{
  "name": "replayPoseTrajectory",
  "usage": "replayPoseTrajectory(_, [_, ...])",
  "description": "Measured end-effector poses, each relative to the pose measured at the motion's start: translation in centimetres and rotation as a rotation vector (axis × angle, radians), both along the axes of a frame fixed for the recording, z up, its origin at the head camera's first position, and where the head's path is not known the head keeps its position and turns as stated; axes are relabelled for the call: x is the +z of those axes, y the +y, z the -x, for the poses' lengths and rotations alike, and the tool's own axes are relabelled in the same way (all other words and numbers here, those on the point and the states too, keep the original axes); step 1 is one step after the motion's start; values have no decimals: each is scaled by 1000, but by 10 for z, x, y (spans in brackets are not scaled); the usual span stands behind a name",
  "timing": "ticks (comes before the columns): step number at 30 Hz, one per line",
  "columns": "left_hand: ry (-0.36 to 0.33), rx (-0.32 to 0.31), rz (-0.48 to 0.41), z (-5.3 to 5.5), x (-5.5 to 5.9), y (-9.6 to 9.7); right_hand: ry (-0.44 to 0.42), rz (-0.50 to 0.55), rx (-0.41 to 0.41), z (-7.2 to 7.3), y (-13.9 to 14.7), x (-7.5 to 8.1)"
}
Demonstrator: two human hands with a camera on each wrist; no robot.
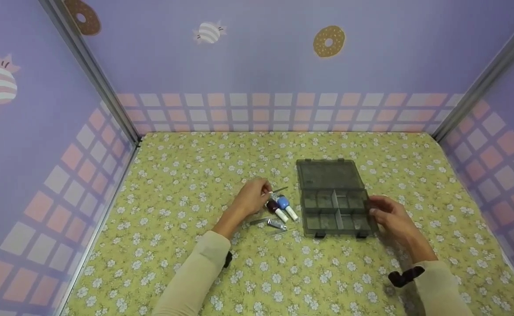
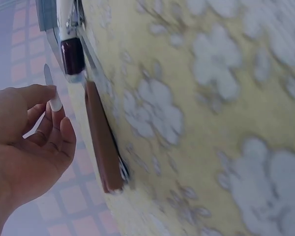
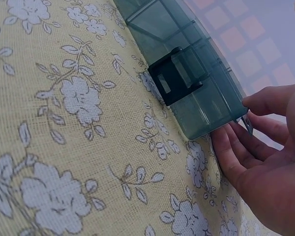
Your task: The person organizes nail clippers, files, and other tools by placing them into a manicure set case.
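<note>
My left hand (image 1: 252, 195) pinches a small nail file (image 1: 280, 189) between thumb and fingertips. In the left wrist view it has a grey blade and a white end. Below that hand lie a dark red nail polish bottle (image 1: 273, 205), a blue nail polish bottle (image 1: 283, 202) and a silver nail clipper (image 1: 277, 224). To the right, my right hand (image 1: 390, 217) grips the right edge of a smoky, see-through divided box (image 1: 322, 232), thumb at its rim. The box's lid (image 1: 330, 173) lies folded back. A small metal-looking tip (image 3: 248, 125) shows by the right fingers; its kind is unclear.
Thin slender pieces (image 1: 259, 221) lie near the clipper. A long brown piece (image 2: 102, 140) with metal at its end shows in the left wrist view. Flowered cloth (image 1: 186, 166) covers the table, with patterned walls (image 1: 257, 66) at the back and sides.
</note>
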State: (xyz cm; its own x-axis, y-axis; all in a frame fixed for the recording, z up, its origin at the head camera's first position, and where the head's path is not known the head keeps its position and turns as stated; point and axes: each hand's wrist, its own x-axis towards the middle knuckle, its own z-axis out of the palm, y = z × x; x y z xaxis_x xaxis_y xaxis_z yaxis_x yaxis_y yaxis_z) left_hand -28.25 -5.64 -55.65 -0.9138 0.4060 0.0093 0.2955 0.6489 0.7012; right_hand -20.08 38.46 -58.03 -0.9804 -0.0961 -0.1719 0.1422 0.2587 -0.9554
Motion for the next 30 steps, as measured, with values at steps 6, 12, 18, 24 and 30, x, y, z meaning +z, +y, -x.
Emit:
replayPoseTrajectory(6, [54,-69,12,-1,6,24,-1,5,6,0,-3,0])
replayPoseTrajectory(12, [45,-136,12,-2,14,49,-12,43,-4,-3,-2,0])
replayPoseTrajectory(18, [-20,-166,-25,-4,18,68,1,33,1,-3,0,0])
replayPoseTrajectory(24, [-17,-204,-52,-4,16,81,14,14,8,-3,1,0])
replayPoseTrajectory(30, [20,-214,-40,-6,13,94,2,23,-5,-2,1,-1])
